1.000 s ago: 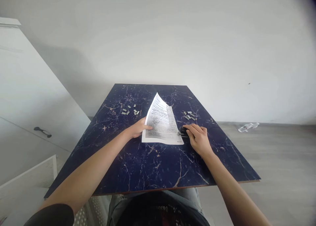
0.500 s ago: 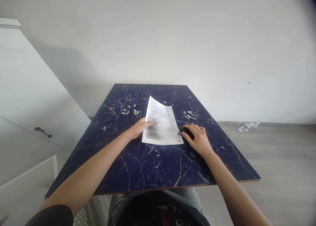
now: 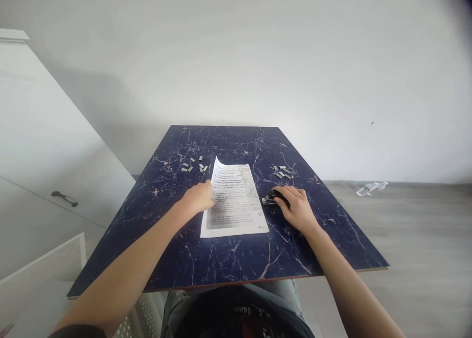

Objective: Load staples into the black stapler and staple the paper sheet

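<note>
Printed paper lies at the middle of the table, its far left corner curling up; whether it is one sheet or more I cannot tell. My left hand grips the paper's left edge, the fingers hidden beneath it. Just right of the paper, my right hand is wrapped over a small black stapler, whose metal front end points left at the paper, a small gap away. Small strips of staples lie in a group beyond my right hand. More staple strips are scattered beyond my left hand.
The dark blue marbled table stands against a pale wall. At the left is a white cabinet with a dark handle. A clear plastic item lies on the floor at the right.
My left hand has drawn the paper toward me and to the left, and it now lies flatter. The stapler's front end, earlier at the paper's right edge, is now clear of it. My right hand barely moved.
</note>
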### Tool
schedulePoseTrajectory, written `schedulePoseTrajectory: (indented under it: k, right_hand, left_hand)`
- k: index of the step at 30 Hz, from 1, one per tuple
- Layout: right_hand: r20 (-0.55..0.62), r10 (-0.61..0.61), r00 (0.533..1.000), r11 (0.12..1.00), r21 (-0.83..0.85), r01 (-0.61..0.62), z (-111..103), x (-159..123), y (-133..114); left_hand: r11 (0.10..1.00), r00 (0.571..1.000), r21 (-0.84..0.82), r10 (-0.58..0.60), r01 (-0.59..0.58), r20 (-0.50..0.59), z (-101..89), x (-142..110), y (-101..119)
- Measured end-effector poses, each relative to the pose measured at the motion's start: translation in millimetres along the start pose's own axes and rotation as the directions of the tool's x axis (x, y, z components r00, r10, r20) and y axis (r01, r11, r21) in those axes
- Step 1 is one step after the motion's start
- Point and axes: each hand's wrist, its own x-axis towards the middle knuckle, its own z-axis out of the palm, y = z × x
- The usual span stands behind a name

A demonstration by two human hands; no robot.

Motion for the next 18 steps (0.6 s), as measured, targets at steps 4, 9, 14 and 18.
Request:
schedulePoseTrajectory:
  k: [4,9,14,18]
  right_hand:
    - [0.007,0.019,1.000,1.000,0.012,-0.019,-0.4,-0.9,0.6]
    - [0.006,0.022,1.000,1.000,0.015,-0.023,-0.2,-1.0,0.3]
    - [0.015,0.015,1.000,1.000,0.011,-0.015,-0.4,-0.4,0.5]
    - [0.024,0.012,1.000,1.000,0.005,-0.012,-0.4,-0.2,0.9]
  left_hand:
    - [0.908,0.954,0.413,0.179,-0.067,-0.240,16.7,-16.4,30.4]
    - [0.856,0.899,0.289,0.375,-0.429,0.225,51.9,-21.8,34.8]
    - [0.870,0.899,0.292,0.306,-0.398,0.313,61.5,-27.0,22.2]
    - [0.844,0.900,0.346,0.312,-0.410,0.306,62.0,-26.8,25.5]
